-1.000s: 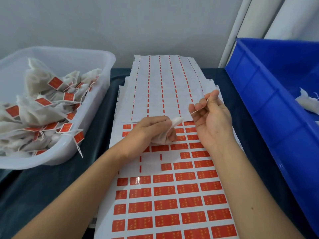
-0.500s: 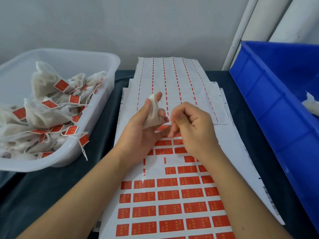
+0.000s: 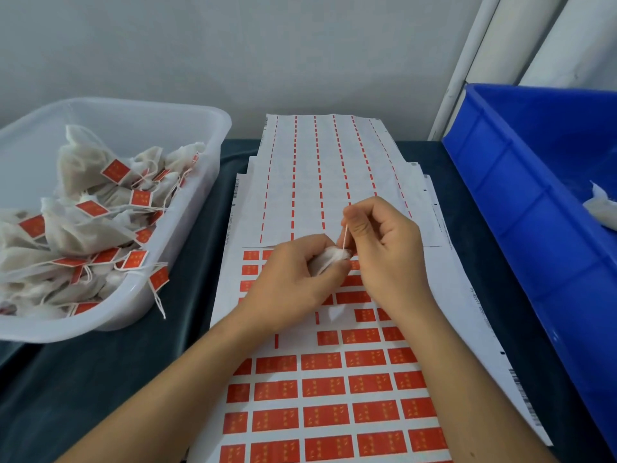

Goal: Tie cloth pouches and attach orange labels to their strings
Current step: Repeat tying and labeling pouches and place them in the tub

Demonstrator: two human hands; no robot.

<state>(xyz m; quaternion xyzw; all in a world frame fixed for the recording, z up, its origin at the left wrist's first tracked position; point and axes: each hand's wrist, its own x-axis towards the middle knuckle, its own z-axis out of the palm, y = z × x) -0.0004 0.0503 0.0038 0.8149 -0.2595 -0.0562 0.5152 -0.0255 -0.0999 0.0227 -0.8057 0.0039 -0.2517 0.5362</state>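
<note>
Lowered since half a second ago, left hand [image 3: 293, 279] curled around small white cloth pouch [image 3: 329, 259] over label sheet [image 3: 334, 389]; right hand [image 3: 384, 242] now pinching thin drawstring [image 3: 345, 233], drawn taut upward; translucent tub [image 3: 187, 168] heaped with crumpled gauzy pouches carrying orange tags; glossy blue crate [image 3: 521, 208] holding untagged pouches [image 3: 601, 208].

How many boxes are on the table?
2: a clear tub at the left holding labelled pouches, and a blue bin at the right, partly cut off by the picture's edge.
</note>
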